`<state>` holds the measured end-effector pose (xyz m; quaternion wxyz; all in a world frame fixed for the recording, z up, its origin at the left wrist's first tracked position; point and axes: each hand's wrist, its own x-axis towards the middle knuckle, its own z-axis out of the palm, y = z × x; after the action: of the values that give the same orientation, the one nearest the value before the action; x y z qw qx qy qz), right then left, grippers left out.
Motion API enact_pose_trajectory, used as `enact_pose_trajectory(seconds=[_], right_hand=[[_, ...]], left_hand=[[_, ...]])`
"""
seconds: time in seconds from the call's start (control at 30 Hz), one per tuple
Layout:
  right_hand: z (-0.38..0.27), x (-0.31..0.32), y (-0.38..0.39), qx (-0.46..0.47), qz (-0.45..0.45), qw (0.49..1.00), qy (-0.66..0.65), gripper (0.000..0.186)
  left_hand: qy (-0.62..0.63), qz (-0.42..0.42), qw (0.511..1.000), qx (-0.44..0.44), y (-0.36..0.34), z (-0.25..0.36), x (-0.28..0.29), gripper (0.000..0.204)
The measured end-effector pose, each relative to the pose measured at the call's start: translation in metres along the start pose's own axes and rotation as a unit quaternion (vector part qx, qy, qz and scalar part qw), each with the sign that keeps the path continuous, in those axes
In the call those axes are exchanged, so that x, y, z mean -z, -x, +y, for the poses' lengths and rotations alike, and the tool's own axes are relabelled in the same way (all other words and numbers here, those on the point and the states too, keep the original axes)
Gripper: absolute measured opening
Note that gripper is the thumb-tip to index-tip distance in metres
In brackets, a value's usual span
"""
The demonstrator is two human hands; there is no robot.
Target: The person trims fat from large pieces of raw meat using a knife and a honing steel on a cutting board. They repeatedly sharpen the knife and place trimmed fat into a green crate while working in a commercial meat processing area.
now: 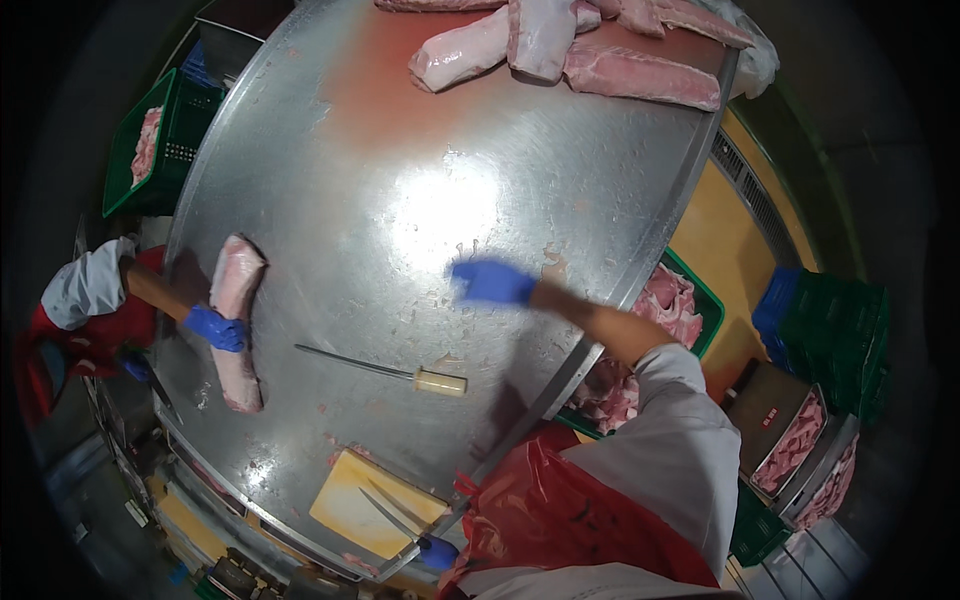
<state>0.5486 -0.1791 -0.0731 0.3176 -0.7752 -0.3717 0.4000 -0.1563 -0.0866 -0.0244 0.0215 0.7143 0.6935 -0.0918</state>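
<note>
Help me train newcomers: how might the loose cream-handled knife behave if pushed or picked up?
The loose knife would probably slide easily, lying on a smooth, wet-looking metal table. Its thick handle may outweigh the slender blade. That blade looks straight, so likely fairly stiff.

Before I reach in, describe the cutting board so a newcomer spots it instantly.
Find the big steel table, then its near edge beside the red apron. There lies a flat, four-sided yellowish cutting board, with the knife in the left hand showing across it. Unlike the loose pale-handled tool farther in, it's a broad slab.
</note>
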Motion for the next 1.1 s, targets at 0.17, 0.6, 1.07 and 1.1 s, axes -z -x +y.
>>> enact_pose_trajectory(seconds=[0.17, 0.6, 1.07, 1.1], right_hand=[[0.177, 0.259, -0.021, -0.18, 0.451, 0.835, 0.259, 0.063], [0.24, 0.395, -0.007, -0.264, 0.202, 0.856, 0.395, 0.09], [0.032, 0.087, 0.065, 0.045, 0.076, 0.99, 0.112, 0.085], [0.002, 0.066, 0.065, 0.032, 0.064, 0.996, 0.043, 0.085]], left_hand=[[-0.042, -0.033, 0.998, 0.04, 0.01, -0.009, 0.003, 0.043], [-0.049, -0.07, 0.988, 0.126, 0.004, -0.027, 0.034, 0.038], [0.099, -0.038, 0.981, 0.165, 0.05, -0.047, -0.039, 0.045], [0.086, -0.008, 0.983, 0.159, 0.048, -0.063, -0.048, 0.043]])
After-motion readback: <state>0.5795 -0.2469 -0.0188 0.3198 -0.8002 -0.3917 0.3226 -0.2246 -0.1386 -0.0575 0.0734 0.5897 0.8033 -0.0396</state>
